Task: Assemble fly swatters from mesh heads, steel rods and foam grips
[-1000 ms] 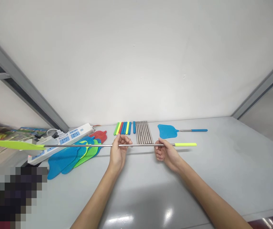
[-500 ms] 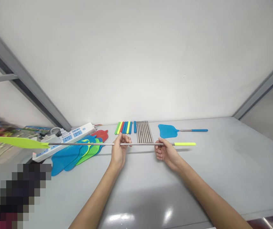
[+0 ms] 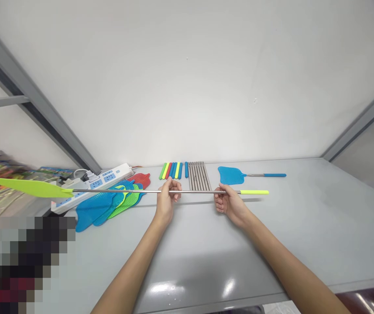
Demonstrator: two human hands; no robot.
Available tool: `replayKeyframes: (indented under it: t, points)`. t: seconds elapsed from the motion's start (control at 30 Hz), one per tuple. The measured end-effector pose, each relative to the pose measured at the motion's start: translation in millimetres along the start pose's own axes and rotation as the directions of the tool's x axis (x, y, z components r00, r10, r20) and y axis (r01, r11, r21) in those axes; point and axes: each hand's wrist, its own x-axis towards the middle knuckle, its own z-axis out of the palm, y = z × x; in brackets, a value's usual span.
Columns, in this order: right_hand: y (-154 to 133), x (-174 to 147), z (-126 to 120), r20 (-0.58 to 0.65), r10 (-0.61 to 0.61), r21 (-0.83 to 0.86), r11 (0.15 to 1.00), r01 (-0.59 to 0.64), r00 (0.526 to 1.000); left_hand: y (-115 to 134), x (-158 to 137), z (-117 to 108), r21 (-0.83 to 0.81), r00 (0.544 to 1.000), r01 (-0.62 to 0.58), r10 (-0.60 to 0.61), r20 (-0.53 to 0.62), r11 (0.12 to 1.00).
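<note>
A fly swatter (image 3: 196,192) with a long, thin metal rod is held level above the table, its yellow-green paddle to the left and its yellow grip to the right. My left hand (image 3: 167,201) pinches the rod near its middle. Close to the grip, my right hand (image 3: 228,204) is closed on the same rod. Behind my hands lie a row of metal rods (image 3: 200,175) and several coloured grips (image 3: 173,171). A blue fly swatter (image 3: 231,175) with a short rod rests at the back right.
Blue, green and red swatter heads (image 3: 91,210) overlap on the left of the grey table (image 3: 304,226). A white power strip (image 3: 116,174) with plugs lies beside them. Packaged goods (image 3: 6,183) are piled at far left. A wall (image 3: 187,96) stands behind.
The whole view has shifted slightly, so the table sits a little higher. Both hands keep their hold on the fly swatter's rod, and its paddle end has tilted up a bit.
</note>
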Motion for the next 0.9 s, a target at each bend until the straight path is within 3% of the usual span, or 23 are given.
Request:
replayKeyframes:
  t: [0.67, 0.9]
  points:
    - [-4.8, -3.7, 0.4, 0.024, -0.006, 0.009, 1.0, 0.005, 1.0, 0.9, -2.1, 3.6, 0.05, 0.999, -0.008, 0.005, 0.045, 0.999]
    - [-7.5, -2.1, 0.2, -0.024, -0.059, 0.059, 0.996, 0.06, 0.998, 8.1, -5.2, 6.9, 0.067, 0.99, 0.067, -0.075, 0.118, 0.996]
